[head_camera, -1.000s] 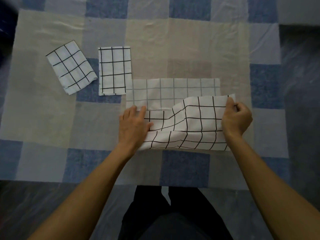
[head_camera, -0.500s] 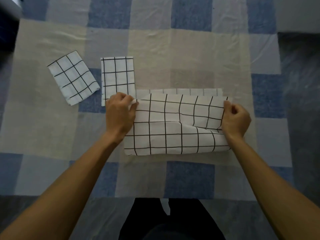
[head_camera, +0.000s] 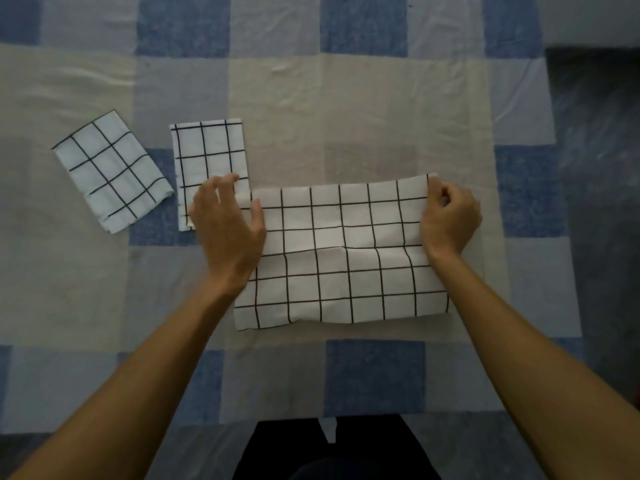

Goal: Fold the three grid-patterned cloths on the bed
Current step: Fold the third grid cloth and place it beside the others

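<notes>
Grid cloth [head_camera: 346, 258] — doubled over, lies flat at centre-right of the frame on the checked bedspread [head_camera: 346, 116], its top edge running between the two hands. Left hand [head_camera: 228, 230] at the cloth's upper-left corner: fingers spread and loose, grasping nothing, thumb lying on the fabric, fingertips reaching past the corner over the lower end of an upright folded cloth [head_camera: 207, 150]; right hand [head_camera: 450, 220] at the upper-right corner — fingers curled, pinching the top edge. A second folded cloth [head_camera: 110, 171], tilted, sits apart at upper left.

Right hand [head_camera: 448, 220] pinches grid cloth [head_camera: 346, 268] far corner; left hand [head_camera: 228, 230] spread over opposite corner.
</notes>
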Available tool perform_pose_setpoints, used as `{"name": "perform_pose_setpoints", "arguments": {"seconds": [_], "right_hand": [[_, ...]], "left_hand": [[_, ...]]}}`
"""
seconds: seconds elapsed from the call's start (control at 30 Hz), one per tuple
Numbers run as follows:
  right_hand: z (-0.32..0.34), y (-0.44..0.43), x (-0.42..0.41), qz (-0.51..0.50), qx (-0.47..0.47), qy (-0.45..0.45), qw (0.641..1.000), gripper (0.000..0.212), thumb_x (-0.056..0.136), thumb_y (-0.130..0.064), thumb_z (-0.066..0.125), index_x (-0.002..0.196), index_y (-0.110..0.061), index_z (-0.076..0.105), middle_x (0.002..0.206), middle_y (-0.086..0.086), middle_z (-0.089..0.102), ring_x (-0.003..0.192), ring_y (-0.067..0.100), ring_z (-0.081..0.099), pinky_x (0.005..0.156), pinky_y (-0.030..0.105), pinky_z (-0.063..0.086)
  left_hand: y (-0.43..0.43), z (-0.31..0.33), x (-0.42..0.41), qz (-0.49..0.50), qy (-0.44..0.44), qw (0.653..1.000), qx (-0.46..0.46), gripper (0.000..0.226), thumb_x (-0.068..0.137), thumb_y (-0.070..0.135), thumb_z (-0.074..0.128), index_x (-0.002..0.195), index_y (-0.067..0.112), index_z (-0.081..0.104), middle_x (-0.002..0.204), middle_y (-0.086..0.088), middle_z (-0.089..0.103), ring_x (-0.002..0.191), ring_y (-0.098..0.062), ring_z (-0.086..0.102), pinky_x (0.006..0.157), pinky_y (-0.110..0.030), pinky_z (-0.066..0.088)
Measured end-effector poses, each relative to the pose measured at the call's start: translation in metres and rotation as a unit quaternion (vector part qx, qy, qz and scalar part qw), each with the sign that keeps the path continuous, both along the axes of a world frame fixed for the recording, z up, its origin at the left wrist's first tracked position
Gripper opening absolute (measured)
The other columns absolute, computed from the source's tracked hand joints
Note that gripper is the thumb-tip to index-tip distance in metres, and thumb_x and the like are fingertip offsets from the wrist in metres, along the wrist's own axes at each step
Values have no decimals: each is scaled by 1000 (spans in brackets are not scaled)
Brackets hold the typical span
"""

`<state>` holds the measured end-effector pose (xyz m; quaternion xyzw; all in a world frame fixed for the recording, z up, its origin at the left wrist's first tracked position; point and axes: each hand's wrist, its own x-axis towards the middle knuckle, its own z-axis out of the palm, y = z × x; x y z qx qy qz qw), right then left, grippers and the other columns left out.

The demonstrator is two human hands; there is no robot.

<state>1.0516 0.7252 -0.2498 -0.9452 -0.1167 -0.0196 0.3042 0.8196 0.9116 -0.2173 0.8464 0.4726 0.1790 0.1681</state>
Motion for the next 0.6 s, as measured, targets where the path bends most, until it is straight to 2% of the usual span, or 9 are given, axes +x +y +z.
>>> {"name": "perform_pose_setpoints", "arguments": {"seconds": [0.1, 0.2, 0.27, 0.33, 0.43, 0.5, 0.6], "right_hand": [[7, 2, -9, -10, 26, -13, 1000, 40, 98, -43, 38, 113, -13, 60, 109, 7, 61, 103, 21, 53, 90, 27, 34], [19, -6, -33, 73, 44, -71, 994, 36, 99, -36, 39, 123, -13, 53, 123, 8, 55, 117, 21, 49, 101, 31, 31], [26, -15, -57, 165, 45, -88, 981, 34, 99, -34, 39, 122, -13, 52, 126, 10, 53, 121, 23, 46, 105, 35, 28], [30, -25, -84, 277, 20, -86, 957, 34, 97, -33, 42, 124, -13, 51, 131, 12, 50, 127, 25, 41, 109, 41, 26], [22, -39, -119, 402, -62, -86, 910, 42, 96, -36, 43, 132, -15, 47, 141, 13, 45, 138, 26, 31, 113, 48, 20], [9, -46, -130, 418, -137, -53, 897, 51, 96, -44, 39, 139, -16, 42, 148, 13, 37, 142, 27, 23, 114, 50, 15], [-6, -57, -127, 416, -225, -2, 881, 62, 95, -53, 27, 148, -22, 25, 158, 9, 14, 146, 26, 5, 115, 51, 3]], "left_hand": [[-34, 3, -12, -88, -24, 996, 13, 38, 91, 27, 52, 124, 8, 45, 124, -16, 49, 118, -27, 42, 103, -34, 28], [-69, 4, -29, -158, -40, 987, -11, 38, 92, 26, 50, 125, 9, 44, 127, -15, 46, 120, -27, 42, 105, -33, 28], [-89, 1, -38, -210, 8, 977, -39, 45, 93, 31, 47, 132, 11, 39, 136, -16, 41, 127, -27, 37, 109, -35, 24], [-107, -7, -45, -240, 95, 963, -75, 56, 94, 42, 39, 142, 16, 28, 150, -16, 27, 139, -27, 22, 114, -42, 16], [-119, -24, -56, -187, 184, 958, -115, 65, 93, 56, 20, 149, 24, 10, 158, -10, -1, 145, -22, -6, 116, -45, 2], [-120, -32, -61, -148, 215, 958, -118, 68, 92, 60, 16, 150, 25, 5, 157, -8, -11, 144, -21, -12, 115, -45, -4], [-119, -34, -63, -131, 236, 957, -107, 73, 91, 63, 17, 150, 24, 0, 156, -8, -16, 143, -22, -15, 115, -46, -7]]}}
